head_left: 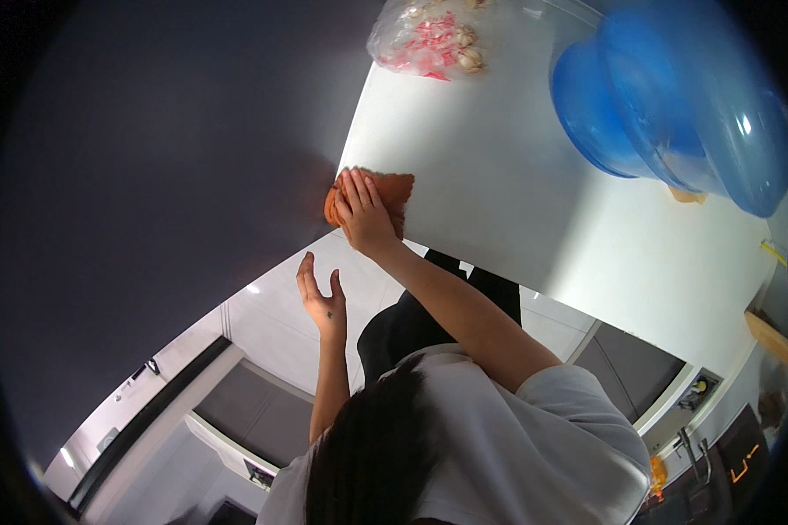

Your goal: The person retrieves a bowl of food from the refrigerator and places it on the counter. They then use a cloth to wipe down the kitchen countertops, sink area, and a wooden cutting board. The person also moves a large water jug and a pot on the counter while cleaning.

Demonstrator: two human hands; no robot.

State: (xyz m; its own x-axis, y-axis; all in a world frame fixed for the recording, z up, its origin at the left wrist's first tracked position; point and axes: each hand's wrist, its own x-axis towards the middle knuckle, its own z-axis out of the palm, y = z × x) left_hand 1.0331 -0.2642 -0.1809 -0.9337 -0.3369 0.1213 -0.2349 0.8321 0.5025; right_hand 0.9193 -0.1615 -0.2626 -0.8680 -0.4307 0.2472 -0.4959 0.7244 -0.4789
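Spread over a brown cloth (395, 190) is my right hand (366, 220), its fingers pressing the cloth against the corner of a white countertop (499, 177). Part of the cloth bunches up at the left edge, against a tall dark panel (190, 164). The cloth's wavy-edged side lies flat to the right of my fingers. My left hand (325, 305) is raised in the air below that corner, over the floor, thumb and fingers apart and nothing in it.
At the back of the counter lies a clear plastic bag (427, 39) with red print and garlic bulbs. Large translucent blue plastic basins (604, 111) stand at the back right. A wooden board (771, 338) and a metal faucet (696, 453) are further right. The dark panel borders the left side.
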